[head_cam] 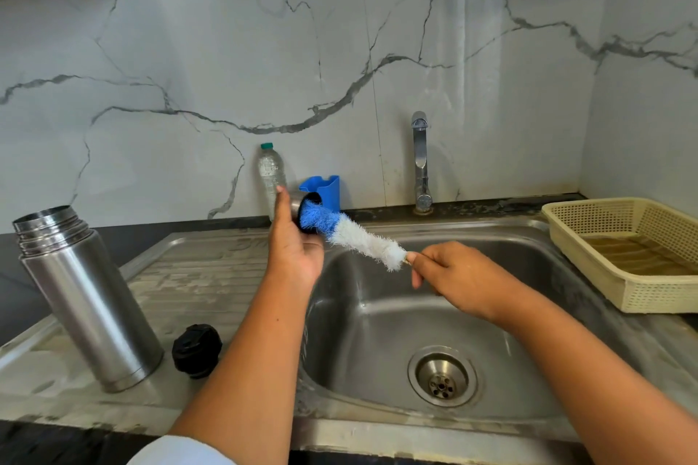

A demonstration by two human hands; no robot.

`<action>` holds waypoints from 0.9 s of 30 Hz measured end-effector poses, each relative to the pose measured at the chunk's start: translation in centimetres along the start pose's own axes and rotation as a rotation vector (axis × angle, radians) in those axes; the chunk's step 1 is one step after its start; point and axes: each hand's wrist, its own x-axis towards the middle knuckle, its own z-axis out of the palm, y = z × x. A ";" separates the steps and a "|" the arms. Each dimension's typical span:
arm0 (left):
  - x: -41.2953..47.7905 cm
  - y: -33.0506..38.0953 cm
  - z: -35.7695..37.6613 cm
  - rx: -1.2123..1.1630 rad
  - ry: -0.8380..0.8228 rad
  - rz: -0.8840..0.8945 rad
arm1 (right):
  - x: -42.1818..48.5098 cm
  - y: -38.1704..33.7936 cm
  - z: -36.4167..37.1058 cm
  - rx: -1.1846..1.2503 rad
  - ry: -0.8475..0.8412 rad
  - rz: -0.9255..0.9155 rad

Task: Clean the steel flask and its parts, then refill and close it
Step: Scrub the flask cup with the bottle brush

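The steel flask [88,298] stands open on the draining board at the left, with its black stopper [196,350] lying beside it. My left hand [292,243] grips the flask's steel cup lid [302,206] above the sink's left edge, its black-lined mouth turned to the right. My right hand [449,274] pinches the handle of a blue and white bottle brush [351,232]. The brush's blue tip is inside the cup lid.
The steel sink [393,313] lies below both hands, its drain [442,376] at the bottom. A tap [421,162] stands at the back. A plastic water bottle [271,174] and a blue holder [326,187] stand by the wall. A cream basket [627,253] sits at the right.
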 end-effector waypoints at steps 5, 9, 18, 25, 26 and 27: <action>-0.3 -0.1 -0.3 0.020 -0.017 -0.031 | 0.1 0.6 -0.6 0.034 -0.016 0.023; -0.3 -0.8 0.1 0.089 -0.004 -0.097 | 0.3 0.8 -0.3 -0.011 0.088 0.054; 0.5 -0.1 -0.6 0.013 0.041 -0.170 | 0.0 0.6 -0.3 -0.358 0.198 0.012; 0.2 0.4 -0.6 -0.022 0.054 -0.085 | -0.3 0.0 -1.2 -0.307 0.124 0.013; 0.2 0.6 -0.6 -0.044 0.068 -0.068 | -0.3 0.0 -1.3 -0.251 0.099 0.011; 0.0 0.5 -0.5 -0.051 0.067 -0.070 | -0.3 0.0 -1.2 -0.200 0.081 0.012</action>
